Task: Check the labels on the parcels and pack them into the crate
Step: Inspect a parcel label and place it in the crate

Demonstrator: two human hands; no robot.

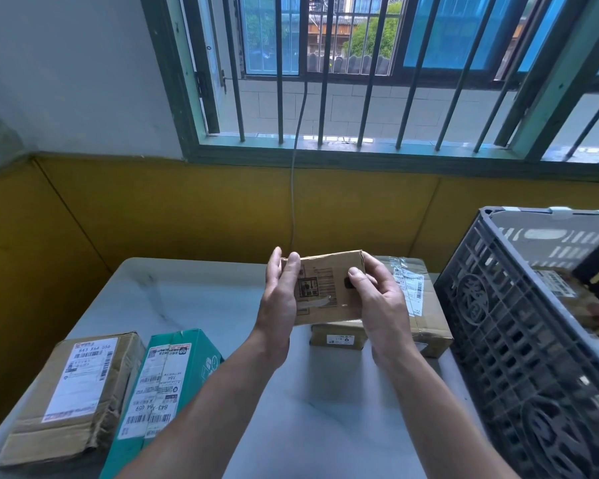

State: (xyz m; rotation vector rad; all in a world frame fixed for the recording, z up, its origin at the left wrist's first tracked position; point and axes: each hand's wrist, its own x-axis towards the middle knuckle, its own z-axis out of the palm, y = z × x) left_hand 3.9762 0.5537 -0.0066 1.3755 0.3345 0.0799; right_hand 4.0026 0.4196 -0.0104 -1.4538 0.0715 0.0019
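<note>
The left hand (280,302) and right hand (377,305) hold a small brown parcel (329,288) above the desk (222,305), fingers (358,273) pressed against its ends, printed face up, which suggests label checking. Next it likely goes right into the grey crate (519,323).

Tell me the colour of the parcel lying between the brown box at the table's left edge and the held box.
Teal green parcel with white labels; head view.

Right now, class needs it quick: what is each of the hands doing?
Left hand: closed on the small brown parcel, gripping its left end.
Right hand: closed on the same parcel's right end, thumb on the front face.
</note>
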